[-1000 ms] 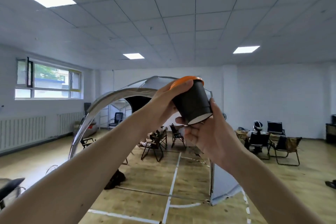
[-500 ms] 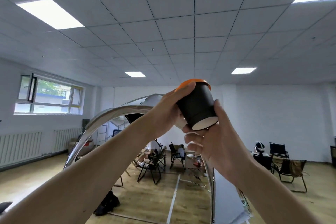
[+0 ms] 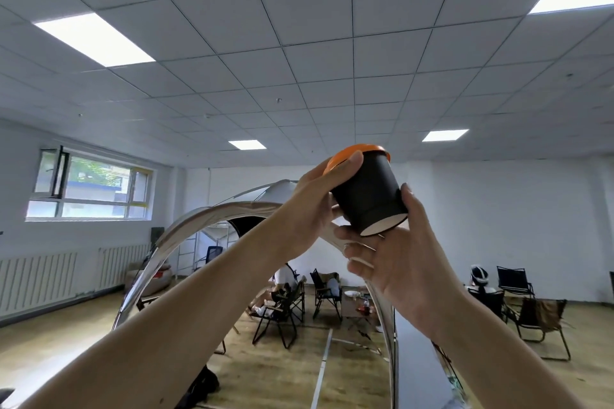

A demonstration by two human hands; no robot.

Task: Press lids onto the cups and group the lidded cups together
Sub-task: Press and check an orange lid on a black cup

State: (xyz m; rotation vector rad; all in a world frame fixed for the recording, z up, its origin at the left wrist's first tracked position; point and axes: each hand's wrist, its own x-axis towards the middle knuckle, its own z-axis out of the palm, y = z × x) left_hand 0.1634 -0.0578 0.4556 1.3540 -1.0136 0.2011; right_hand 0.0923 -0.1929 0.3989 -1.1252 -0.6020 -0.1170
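A black paper cup [image 3: 368, 196] with an orange lid [image 3: 345, 153] is held up in the air in front of me, tilted so its white bottom faces me. My left hand [image 3: 314, 206] grips the cup's left side, with a finger lying against the lid's rim. My right hand [image 3: 395, 259] cradles the cup from below and the right, thumb up along its side. No other cups or lids are in view.
The camera looks up into a large room: a ceiling with light panels, a grey tent arch [image 3: 199, 226], folding chairs [image 3: 282, 312], seated people at the back and a window [image 3: 89, 189] on the left. No table is in view.
The view has tilted upward, showing more ceiling. Both hands keep the same hold on the cup, which has stayed at about the same height relative to the room.
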